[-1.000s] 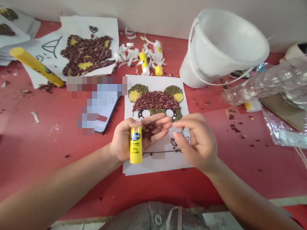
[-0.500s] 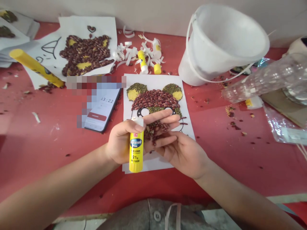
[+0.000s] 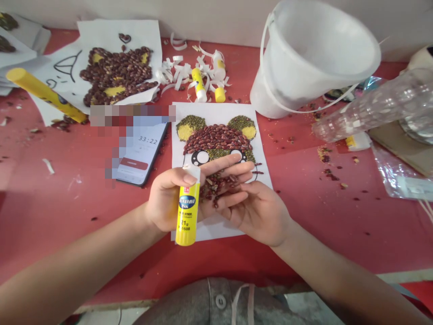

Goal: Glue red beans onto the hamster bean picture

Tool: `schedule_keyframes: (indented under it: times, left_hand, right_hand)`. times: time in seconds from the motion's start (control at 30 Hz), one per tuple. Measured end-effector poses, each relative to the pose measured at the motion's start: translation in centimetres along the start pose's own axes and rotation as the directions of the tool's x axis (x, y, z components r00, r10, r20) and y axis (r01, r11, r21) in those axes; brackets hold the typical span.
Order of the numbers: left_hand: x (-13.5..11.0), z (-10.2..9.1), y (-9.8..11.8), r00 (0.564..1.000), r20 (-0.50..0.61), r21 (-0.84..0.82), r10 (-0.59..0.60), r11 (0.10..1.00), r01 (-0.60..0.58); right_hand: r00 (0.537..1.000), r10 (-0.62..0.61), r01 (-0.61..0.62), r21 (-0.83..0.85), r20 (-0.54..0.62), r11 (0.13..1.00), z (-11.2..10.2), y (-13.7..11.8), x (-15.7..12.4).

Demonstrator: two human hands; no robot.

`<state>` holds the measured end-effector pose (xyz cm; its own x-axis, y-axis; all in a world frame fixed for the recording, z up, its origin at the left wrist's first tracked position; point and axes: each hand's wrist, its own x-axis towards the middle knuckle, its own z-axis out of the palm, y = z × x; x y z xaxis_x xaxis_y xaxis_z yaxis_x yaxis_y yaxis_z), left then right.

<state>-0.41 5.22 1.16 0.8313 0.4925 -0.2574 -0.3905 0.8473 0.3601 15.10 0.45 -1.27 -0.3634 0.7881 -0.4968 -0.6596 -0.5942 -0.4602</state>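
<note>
Left hand (image 3: 169, 198) is gripping an upright yellow PVA glue stick (image 3: 185, 210), its fingers wrapped around the barrel and its thumb pressed near the white upper end, while the long fingers (image 3: 230, 167) are extending rightward above a small heap of loose red and green beans (image 3: 214, 189). Right hand (image 3: 260, 212) is curling in from the lower right, its fingertips (image 3: 241, 189) meeting the left fingers at the beans; whether they are pinching any beans cannot be told. Both hands are positioned over the lower part of a white paper sheet (image 3: 257, 174), whose bear drawing is carrying a red-bean cap (image 3: 218, 139), green-and-yellow ears, and round black-and-white eyes. Contact between hands and sheet cannot be told.

Surrounding the sheet, a red tabletop (image 3: 67, 189) is holding scattered beans and white paper curls (image 3: 179, 72). A finished bean picture (image 3: 117, 74) is lying at upper left beside a large yellow glue stick (image 3: 43, 94). Two smaller glue sticks (image 3: 199, 85) are lying among the curls. A tipped white plastic bucket (image 3: 314, 56) is resting at upper right, near a clear plastic bottle (image 3: 375, 108). A smartphone (image 3: 142, 155), partly pixelated, is displaying 33:22 just left of the sheet.
</note>
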Motion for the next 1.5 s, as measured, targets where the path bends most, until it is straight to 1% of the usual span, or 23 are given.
schedule_keyframes:
  times: [0.07, 0.27, 0.37, 0.43, 0.47, 0.53, 0.6, 0.63, 0.67, 0.7, 0.77, 0.83, 0.87, 0.9, 0.93, 0.97, 1.03, 1.07, 1.1, 1.17, 1.23, 1.4, 1.5]
  left_hand:
    - [0.0, 0.0, 0.0, 1.000, -0.013, -0.004, 0.011, 1.000, -0.011]
    - [0.2, 0.2, -0.3, 0.995, -0.080, -0.001, 0.055, 0.998, -0.056]
    - [0.3, 0.2, -0.5, 0.994, -0.091, -0.021, 0.057, 0.998, -0.059]
    - [0.4, -0.1, -0.7, 0.993, -0.097, -0.039, 0.063, 0.997, -0.067]
    - [0.4, -0.3, -0.9, 0.992, -0.103, -0.050, 0.066, 0.996, -0.072]
    - [0.6, -0.8, -1.3, 0.991, -0.118, -0.075, 0.069, 0.994, -0.079]
    - [0.8, -1.2, -1.6, 0.992, -0.112, -0.097, 0.054, 0.993, -0.065]
    - [0.8, -1.4, -1.7, 0.993, -0.109, -0.107, 0.037, 0.993, -0.049]
    - [0.9, -1.4, -1.8, 0.994, -0.110, -0.111, 0.025, 0.993, -0.037]
    - [0.9, -1.4, -1.9, 0.993, -0.117, -0.108, 0.012, 0.994, -0.025]
    - [0.9, -1.2, -1.9, 0.990, -0.143, -0.096, -0.007, 0.995, -0.007]
    - [0.9, -1.0, -1.9, 0.984, -0.178, -0.094, -0.010, 0.996, -0.007]
    - [0.9, -0.9, -1.8, 0.983, -0.183, -0.099, -0.011, 0.995, -0.007]
    - [0.9, -0.9, -1.8, 0.983, -0.181, -0.105, -0.011, 0.994, -0.008]
    - [0.9, -0.9, -1.9, 0.985, -0.172, -0.111, -0.012, 0.994, -0.008]
    - [1.0, -1.0, -1.9, 0.987, -0.159, -0.114, -0.012, 0.993, -0.007]
    - [1.1, -1.2, -2.0, 0.991, -0.132, -0.119, -0.016, 0.993, 0.000]
    - [1.1, -1.3, -2.0, 0.992, -0.125, -0.120, -0.017, 0.993, 0.002]
    - [1.1, -1.4, -2.0, 0.993, -0.118, -0.120, -0.018, 0.993, 0.004]
    - [1.2, -1.6, -2.1, 0.995, -0.095, -0.110, -0.024, 0.994, 0.014]
    - [1.2, -1.8, -2.1, 0.997, -0.073, -0.090, -0.039, 0.995, 0.033]
    - [1.2, -1.8, -2.2, 0.993, -0.074, -0.040, -0.088, 0.996, 0.085]
    - [1.3, -1.6, -2.2, 0.993, -0.068, -0.016, -0.100, 0.995, 0.099]
  right_hand:
    - [1.000, -0.018, 0.018, 0.013, 0.002, 1.000, -0.2, 0.0, -0.1]
    - [0.995, -0.084, 0.092, -0.157, 0.054, 0.983, -0.2, 0.0, -0.1]
    - [0.986, -0.166, 0.161, -0.183, -0.015, 0.970, -0.8, -0.4, 0.0]
    - [0.957, -0.282, 0.257, -0.240, -0.075, 0.936, -1.2, -1.1, -0.2]
    - [0.927, -0.363, 0.325, -0.281, -0.092, 0.903, -1.4, -1.4, -0.3]
    - [0.841, -0.536, 0.471, -0.391, -0.070, 0.791, -1.5, -1.8, -0.7]
    - [0.760, -0.649, 0.569, -0.520, 0.036, 0.637, -1.4, -1.8, -1.2]
    - [0.740, -0.663, 0.592, -0.574, 0.111, 0.565, -1.2, -1.6, -1.4]
    - [0.738, -0.648, 0.604, -0.614, 0.189, 0.509, -0.9, -1.3, -1.6]
    - [0.752, -0.606, 0.605, -0.636, 0.259, 0.479, -0.7, -0.9, -1.8]
    - [0.781, -0.513, 0.600, -0.655, 0.356, 0.459, -0.2, -0.2, -2.3]
    - [0.790, -0.485, 0.590, -0.679, 0.375, 0.436, 0.1, 0.0, -2.6]
    - [0.784, -0.502, 0.584, -0.706, 0.364, 0.401, 0.2, 0.0, -2.6]
    - [0.763, -0.540, 0.582, -0.742, 0.355, 0.334, 0.1, -0.2, -2.6]
    - [0.728, -0.583, 0.577, -0.782, 0.361, 0.236, 0.0, -0.4, -2.5]
    - [0.682, -0.623, 0.559, -0.823, 0.384, 0.104, -0.1, -0.7, -2.3]
    - [0.572, -0.650, 0.495, -0.843, 0.500, -0.213, -0.5, -1.3, -1.8]
    - [0.537, -0.639, 0.444, -0.829, 0.550, -0.341, -0.7, -1.5, -1.6]
    - [0.521, -0.619, 0.399, -0.809, 0.588, -0.432, -0.9, -1.7, -1.3]
    - [0.523, -0.583, 0.338, -0.780, 0.621, -0.527, -1.1, -1.8, -1.0]
    - [0.540, -0.561, 0.316, -0.769, 0.628, -0.556, -1.2, -1.7, -0.8]
    - [0.586, -0.546, 0.258, -0.777, 0.599, -0.575, -1.0, -1.3, -0.8]
    - [0.634, -0.533, 0.265, -0.805, 0.560, -0.531, -1.0, -1.3, -0.9]
